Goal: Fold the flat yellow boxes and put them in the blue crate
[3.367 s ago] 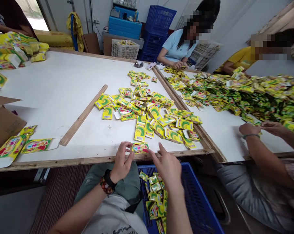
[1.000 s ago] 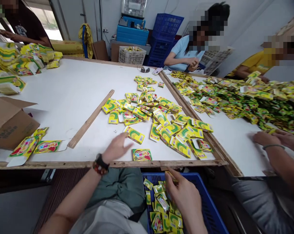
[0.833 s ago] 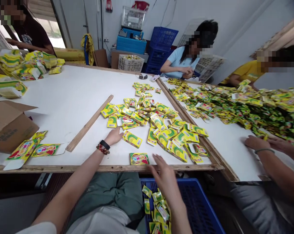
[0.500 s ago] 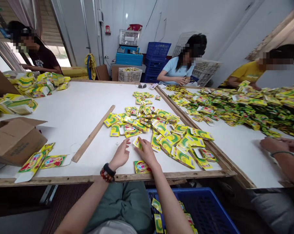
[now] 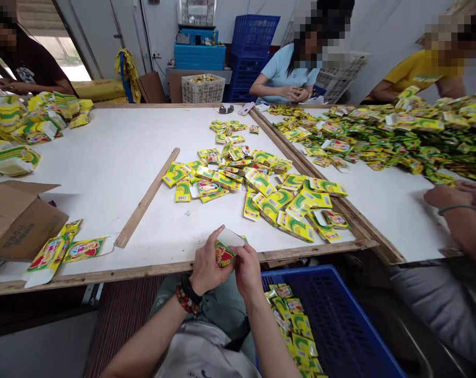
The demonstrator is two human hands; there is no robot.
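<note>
Both my hands are closed on one small yellow and green box near the table's front edge. My left hand (image 5: pixel 208 262) wraps round its left side, and a white flap stands up from the top of the box (image 5: pixel 224 253). My right hand (image 5: pixel 247 265) grips the right side, thumb by the flap. Beyond them lies a loose heap of similar small boxes (image 5: pixel 279 199) on the white table (image 5: pixel 151 257), some with flaps sticking out. A sliver of yellow shows behind my right fingers; I cannot tell what it belongs to.
A blue crate (image 5: pixel 340 304) holding several small boxes stands below the table edge at right. A wooden strip (image 5: pixel 147 199) lies left of the heap, a cardboard box (image 5: pixel 25 226) farther left. Wooden rails border the table. Co-workers sit around; one's hand (image 5: pixel 448 197) is at right.
My hands have drawn back toward me and come together on the box. The left hand, empty before, now grips it too. The view has tilted down, showing more of the crate.
</note>
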